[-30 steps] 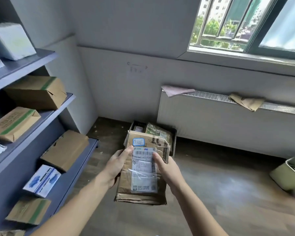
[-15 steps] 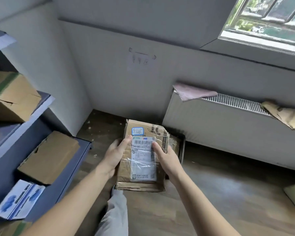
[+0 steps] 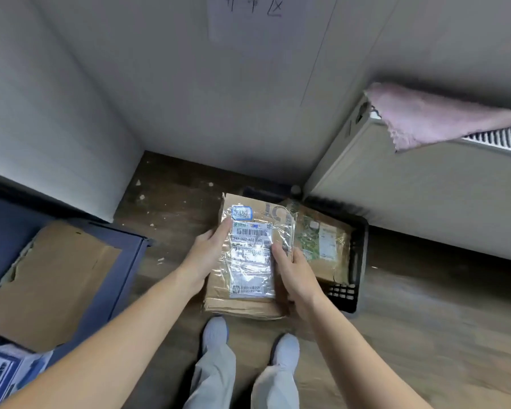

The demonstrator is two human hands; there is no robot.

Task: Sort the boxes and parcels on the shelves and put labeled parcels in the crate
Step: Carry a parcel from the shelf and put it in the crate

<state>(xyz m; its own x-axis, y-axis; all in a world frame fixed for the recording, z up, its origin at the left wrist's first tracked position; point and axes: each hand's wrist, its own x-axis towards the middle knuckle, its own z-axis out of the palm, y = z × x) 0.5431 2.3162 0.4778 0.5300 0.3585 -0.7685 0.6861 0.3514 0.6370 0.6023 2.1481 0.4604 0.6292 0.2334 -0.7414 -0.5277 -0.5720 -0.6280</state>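
Note:
I hold a flat brown cardboard parcel (image 3: 248, 299) with a white barcode label under shiny tape, label side up. My left hand (image 3: 207, 255) grips its left edge with the thumb on the label. My right hand (image 3: 295, 273) grips its right edge. The parcel hangs over the left part of a black plastic crate (image 3: 357, 261) that stands on the floor in the corner. Inside the crate lies another taped parcel (image 3: 322, 240) with a green printed patch.
A dark blue shelf (image 3: 124, 261) at the left carries a brown cardboard box (image 3: 50, 287) and a blue-and-white box (image 3: 3, 376). A white radiator (image 3: 425, 196) with a pink cloth (image 3: 434, 116) stands right of the crate. My feet stand on the wooden floor below the parcel.
I have stepped closer to the crate and tilted my view down. The parcel, still in both hands, has come lower over the crate's left side.

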